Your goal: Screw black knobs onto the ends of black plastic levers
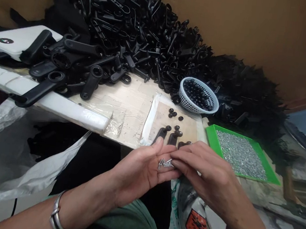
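Note:
Several small silver screws lie in the cupped, upturned palm of my left hand, near the front edge of the table. My right hand reaches over from the right, its thumb and fingers closed together at the screws; the tips are partly hidden. Just beyond the hands, black plastic handles stand at the table edge, with round black knobs at their tops. A few loose black knobs rest farther back on the taped board.
A light-blue basket holds many black knobs. The green tray at right is full of screws. Black plastic parts are heaped along the back, and handles overlap the white bar at left. A white sack hangs open below.

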Action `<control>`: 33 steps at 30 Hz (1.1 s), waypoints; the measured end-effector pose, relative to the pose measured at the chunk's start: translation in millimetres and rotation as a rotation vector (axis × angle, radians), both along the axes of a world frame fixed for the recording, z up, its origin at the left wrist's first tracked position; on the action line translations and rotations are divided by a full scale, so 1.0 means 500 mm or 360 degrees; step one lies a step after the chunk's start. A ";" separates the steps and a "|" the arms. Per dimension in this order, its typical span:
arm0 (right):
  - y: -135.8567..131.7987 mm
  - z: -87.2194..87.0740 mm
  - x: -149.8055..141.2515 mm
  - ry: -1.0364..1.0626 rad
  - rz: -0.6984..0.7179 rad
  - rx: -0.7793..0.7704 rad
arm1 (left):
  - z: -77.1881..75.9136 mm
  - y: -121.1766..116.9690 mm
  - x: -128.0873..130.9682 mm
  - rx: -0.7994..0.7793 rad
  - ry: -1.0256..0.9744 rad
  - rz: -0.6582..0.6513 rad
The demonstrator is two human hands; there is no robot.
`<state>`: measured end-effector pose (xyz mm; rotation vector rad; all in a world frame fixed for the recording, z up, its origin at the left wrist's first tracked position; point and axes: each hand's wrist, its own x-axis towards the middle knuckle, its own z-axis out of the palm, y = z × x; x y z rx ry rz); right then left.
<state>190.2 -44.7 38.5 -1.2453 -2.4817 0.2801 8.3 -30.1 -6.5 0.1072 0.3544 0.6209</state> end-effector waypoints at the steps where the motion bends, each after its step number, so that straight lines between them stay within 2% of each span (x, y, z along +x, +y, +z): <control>1: 0.000 0.000 0.000 -0.0004 0.0007 -0.0014 | -0.001 0.000 0.000 0.0024 -0.0017 -0.0010; 10: 0.007 -0.001 0.001 -0.0058 0.0072 -0.0046 | 0.003 0.005 0.001 -0.0044 0.0006 0.0003; 16: 0.008 -0.005 -0.004 -0.0080 0.0027 -0.0115 | 0.001 0.008 -0.002 -0.0009 -0.0080 0.0025; 22: 0.006 0.009 -0.006 0.0011 0.0009 -0.0135 | 0.000 0.008 -0.004 -0.0084 -0.0021 0.0037; 27: 0.030 0.024 0.000 0.0004 -0.0147 0.0156 | -0.003 0.004 -0.001 -0.0128 0.0056 0.0015; 30: 0.060 0.015 0.002 -0.0136 -0.0260 0.0381 | -0.001 0.002 -0.002 -0.0132 0.0104 0.0006; 33: 0.085 -0.001 -0.002 -0.0279 -0.0311 0.0497 | 0.002 0.001 -0.006 -0.0125 0.0121 0.0010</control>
